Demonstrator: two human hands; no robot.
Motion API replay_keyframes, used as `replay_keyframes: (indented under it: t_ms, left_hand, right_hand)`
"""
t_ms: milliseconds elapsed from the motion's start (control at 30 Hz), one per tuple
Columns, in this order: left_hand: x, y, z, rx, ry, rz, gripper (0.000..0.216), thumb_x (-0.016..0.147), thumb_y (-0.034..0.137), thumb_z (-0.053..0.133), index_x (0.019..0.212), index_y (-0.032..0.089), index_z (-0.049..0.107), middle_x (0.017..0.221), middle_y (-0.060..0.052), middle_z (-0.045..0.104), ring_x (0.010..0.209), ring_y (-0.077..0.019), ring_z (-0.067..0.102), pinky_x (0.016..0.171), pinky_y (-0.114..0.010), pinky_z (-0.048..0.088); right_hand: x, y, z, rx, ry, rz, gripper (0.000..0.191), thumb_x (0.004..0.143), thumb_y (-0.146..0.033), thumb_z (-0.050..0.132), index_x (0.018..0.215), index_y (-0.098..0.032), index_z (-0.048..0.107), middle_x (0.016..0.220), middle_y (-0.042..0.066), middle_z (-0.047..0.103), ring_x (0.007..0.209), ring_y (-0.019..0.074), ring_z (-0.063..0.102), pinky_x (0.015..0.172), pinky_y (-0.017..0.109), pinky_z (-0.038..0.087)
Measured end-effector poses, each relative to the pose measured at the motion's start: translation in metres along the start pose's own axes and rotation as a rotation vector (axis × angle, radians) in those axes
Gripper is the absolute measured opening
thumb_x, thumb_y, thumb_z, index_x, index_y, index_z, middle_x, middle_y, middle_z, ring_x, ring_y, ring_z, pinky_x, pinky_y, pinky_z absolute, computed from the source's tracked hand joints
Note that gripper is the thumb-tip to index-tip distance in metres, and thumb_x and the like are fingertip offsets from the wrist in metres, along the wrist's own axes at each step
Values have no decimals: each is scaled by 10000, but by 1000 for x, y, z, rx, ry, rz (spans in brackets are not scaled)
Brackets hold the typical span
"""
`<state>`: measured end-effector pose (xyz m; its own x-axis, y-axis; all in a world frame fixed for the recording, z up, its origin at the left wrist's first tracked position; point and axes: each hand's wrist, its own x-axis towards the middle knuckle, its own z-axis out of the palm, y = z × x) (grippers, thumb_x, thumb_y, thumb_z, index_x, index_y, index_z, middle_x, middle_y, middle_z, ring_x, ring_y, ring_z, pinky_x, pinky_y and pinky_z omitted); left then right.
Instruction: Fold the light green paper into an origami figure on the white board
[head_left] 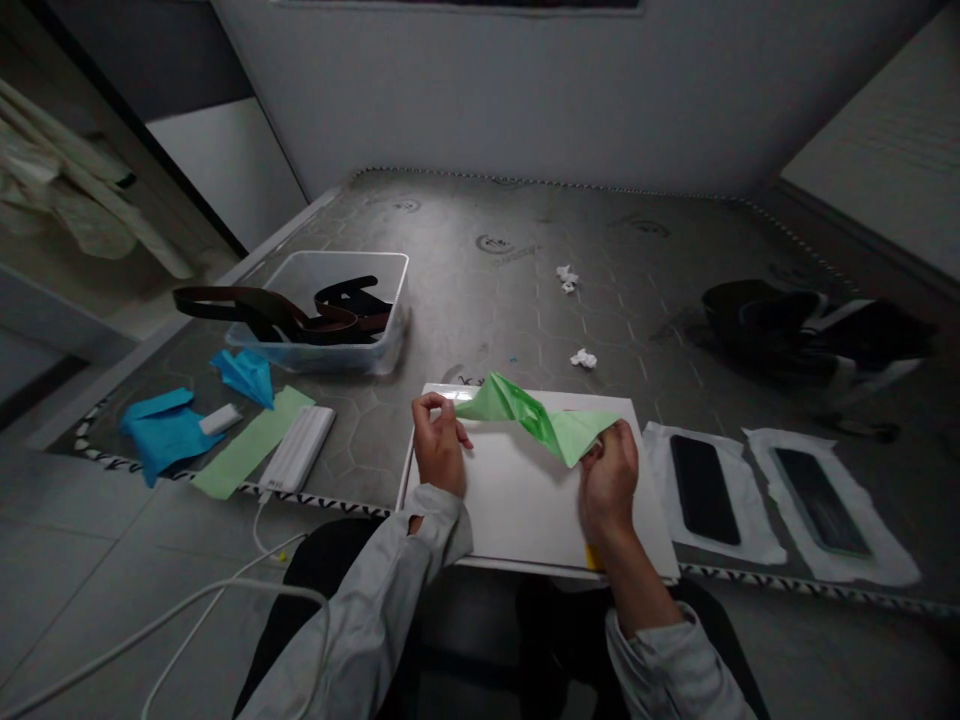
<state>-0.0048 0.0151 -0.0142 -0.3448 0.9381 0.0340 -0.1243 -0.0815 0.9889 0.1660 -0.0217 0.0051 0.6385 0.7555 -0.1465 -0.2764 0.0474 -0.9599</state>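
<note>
A creased sheet of green paper (517,404) stretches between my two hands, twisted near its middle. My left hand (440,445) pinches its left end, and my right hand (611,480) grips the right corner. Below the paper lies a flat white box (517,500) at the front edge of the grey mat. On the left are a green paper strip (251,450), pieces of blue paper (165,430) and a white power bank (300,450) with a cable. Two dark phones, one here (705,488) and another (821,500), rest on white tissues to the right.
A clear plastic bin (330,355) holding dark belts (292,315) stands at the left. Crumpled white paper bits (583,358) dot the grey mat (480,290). A black strapped item (795,330) lies at the right. White cables (187,600) hang at lower left.
</note>
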Motion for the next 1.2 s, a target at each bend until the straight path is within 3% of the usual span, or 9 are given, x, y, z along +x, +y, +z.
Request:
replay_keyframes:
  t_ms: [100,200,267,400,533,633,1000,1200]
  left_hand:
    - [-3,1,-1,236,-104,194,144,872,330,602,974,236,566,905,22,520,535,-46,508,441,-158,439]
    - [-6,5,-3,449,-189,398,114,872,271,602,903,215,697,894,9,489,537,-43,462,464,-173,412]
    - [-7,7,-5,503,-235,460,166,885,254,577,944,216,727,876,11,475,488,-33,407,442,-186,373]
    - [-8,7,-5,624,-258,521,173,855,284,626,969,231,744,897,-2,520,515,-56,441,516,-224,424]
    - [-6,5,-2,732,-222,613,143,764,254,723,903,231,746,1005,-50,578,750,-160,558,714,-310,506]
    - [-4,3,-2,759,-229,672,136,748,222,725,884,221,730,1028,-75,597,874,-224,555,813,-382,496]
    - [-1,-2,-5,699,-229,709,322,660,279,841,964,239,746,979,-59,613,841,-215,527,759,-357,484]
    - [-3,1,-6,707,-288,730,116,683,237,825,779,283,778,935,-50,641,832,-216,515,753,-355,467]
  right_hand:
    - [-3,3,0,-85,-72,23,110,834,-337,498,898,-251,521,806,-23,637,648,115,598,542,192,466]
    - [-6,4,1,-149,-136,18,128,868,-364,459,922,-256,500,871,2,668,686,138,624,568,220,491]
    - [-7,4,0,-160,-172,3,144,888,-366,433,959,-260,499,916,13,680,717,149,636,589,233,503]
    - [-11,2,1,-190,-218,-54,148,904,-375,421,957,-263,501,894,10,680,742,166,639,632,257,518]
    - [-13,-1,2,-250,-247,-116,142,905,-374,433,907,-260,518,800,-24,641,716,161,614,662,258,512]
    - [-14,-2,2,-255,-261,-119,139,905,-370,435,905,-259,518,798,-25,631,717,161,605,661,254,510]
    - [-13,-1,2,-239,-311,-77,109,902,-336,456,856,-260,519,735,-49,605,643,146,569,597,239,446]
    - [-11,1,2,-272,-304,-75,144,909,-357,443,857,-252,527,744,-37,632,652,149,574,594,247,437]
